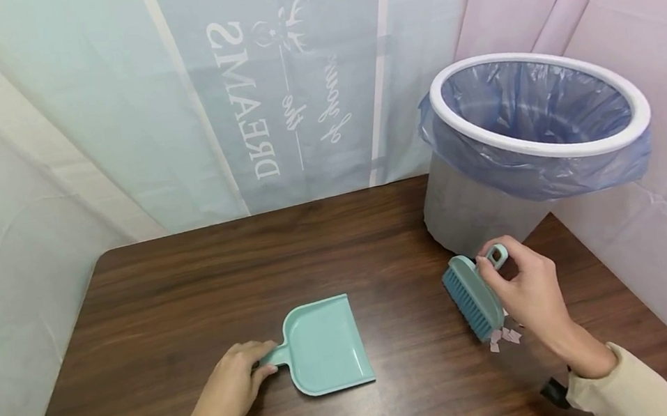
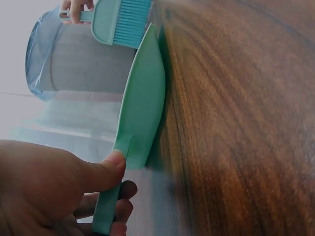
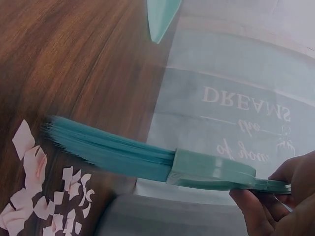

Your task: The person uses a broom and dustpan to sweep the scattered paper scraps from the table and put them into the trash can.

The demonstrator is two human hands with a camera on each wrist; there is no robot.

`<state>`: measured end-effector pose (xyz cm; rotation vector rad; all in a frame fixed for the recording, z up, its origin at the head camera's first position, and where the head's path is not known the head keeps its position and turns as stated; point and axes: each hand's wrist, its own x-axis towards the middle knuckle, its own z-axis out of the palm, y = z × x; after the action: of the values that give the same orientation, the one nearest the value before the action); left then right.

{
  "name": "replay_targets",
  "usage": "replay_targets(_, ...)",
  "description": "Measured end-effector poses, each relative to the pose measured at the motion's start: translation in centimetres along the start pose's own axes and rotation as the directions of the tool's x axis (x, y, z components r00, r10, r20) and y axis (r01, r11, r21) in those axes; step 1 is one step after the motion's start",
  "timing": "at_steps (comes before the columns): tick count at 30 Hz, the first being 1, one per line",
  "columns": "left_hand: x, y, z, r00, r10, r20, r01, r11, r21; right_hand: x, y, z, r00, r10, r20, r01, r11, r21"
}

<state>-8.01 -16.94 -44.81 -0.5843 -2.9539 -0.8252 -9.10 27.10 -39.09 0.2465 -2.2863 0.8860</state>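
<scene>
From where I stand, the person's left hand has its grip closed on the short handle of a pale mint-green, smooth plastic dustpan, thumb on top and fingers curled beneath. Held like that, I'd say, the flat pan can be kept level and low, its straight lip facing the person's right; whether the whole underside touches the brown wood-grained worktop I cannot tell.

On the right side, the right hand pinches the looped handle of a mint-green plastic hand brush with blue bristles, thumb against fingers. In the right wrist view the bristles angle down toward the worktop; that end hold presumably leaves the whole bristle row free.

Small pale pink scraps, apparently paper, lie loosely clustered just beside the brush, on the side away from the dustpan, so the brush stands between them and the pan, well apart from its lip.

Behind sits a grey round bin with a white rim and a translucent blue liner, perhaps put there to be within reach.
</scene>
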Motion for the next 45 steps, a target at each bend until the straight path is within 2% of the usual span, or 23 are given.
replay_targets(11, 0.1, 0.2, -0.1, 1.000, -0.002, 0.003, 0.002, 1.000, -0.003, 0.6, 0.2, -1.6, 0.996, -0.017, -0.087, 0.013, 0.999, -0.049)
replay_targets(22, 0.3, 0.2, 0.0, 1.000, 0.004, 0.005, -0.004, 1.000, -0.011, -0.3, 1.5, -2.8, 0.996, -0.058, -0.070, 0.047, 0.987, -0.155)
replay_targets(27, 0.3, 0.3, -0.1, 1.000, -0.013, 0.017, 0.013, 1.000, -0.009, -1.0, 1.8, -2.5, 0.997, -0.063, -0.043, 0.055, 0.984, -0.167)
replay_targets(40, 0.4, 0.4, -0.2, 1.000, 0.007, 0.017, -0.007, 1.000, -0.005, -1.2, 1.0, -0.5, 0.995, -0.095, -0.018, 0.091, 0.983, -0.158)
replay_targets(45, 0.5, 0.3, -0.1, 0.999, -0.020, 0.033, 0.021, 1.000, -0.018, -1.0, 0.6, 0.2, 0.994, -0.110, -0.020, 0.106, 0.986, -0.131)
